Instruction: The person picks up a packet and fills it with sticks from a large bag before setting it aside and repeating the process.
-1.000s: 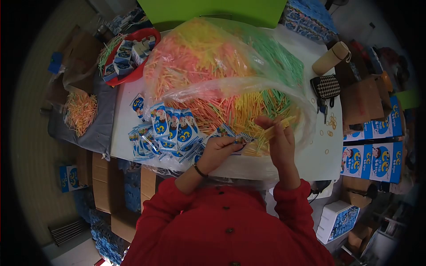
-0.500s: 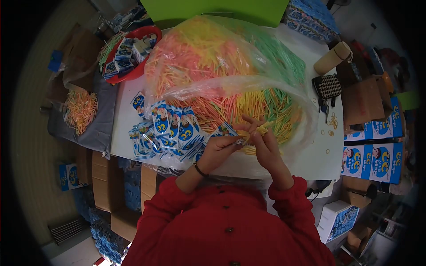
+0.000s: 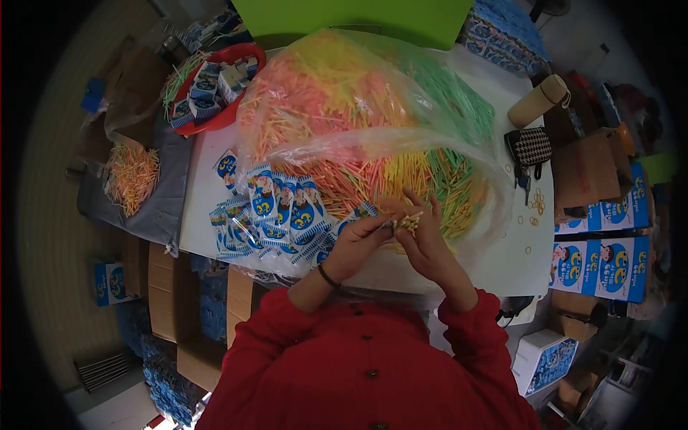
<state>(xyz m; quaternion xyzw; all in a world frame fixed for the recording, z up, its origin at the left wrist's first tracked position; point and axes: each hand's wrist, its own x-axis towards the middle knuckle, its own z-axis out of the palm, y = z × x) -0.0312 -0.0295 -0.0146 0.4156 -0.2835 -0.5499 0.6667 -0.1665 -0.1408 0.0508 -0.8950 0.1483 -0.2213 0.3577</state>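
Observation:
My right hand [image 3: 428,247] is closed around a small bundle of pale yellow sticks [image 3: 408,221], their cut ends turned up toward me. Close beside it, my left hand [image 3: 351,251] pinches what looks like the silvery edge of a small packet, mostly hidden by the fingers. The fingertips of both hands nearly meet. Just beyond them lies a large clear plastic bag [image 3: 344,136], filled with pink, yellow and green sticks. Blue-and-white printed packets [image 3: 283,204] are heaped left of my left hand.
A red basin [image 3: 240,107] with small packs stands at the back left. On the right are a beige bottle [image 3: 537,100], a checked pouch [image 3: 529,145], keys and rubber bands [image 3: 537,200]. Open cardboard boxes [image 3: 172,297] stand below the table's left edge.
My right hand has turned and shifted slightly left, bringing the yellow stick bundle upright with its ends facing me. My left hand stays almost in place.

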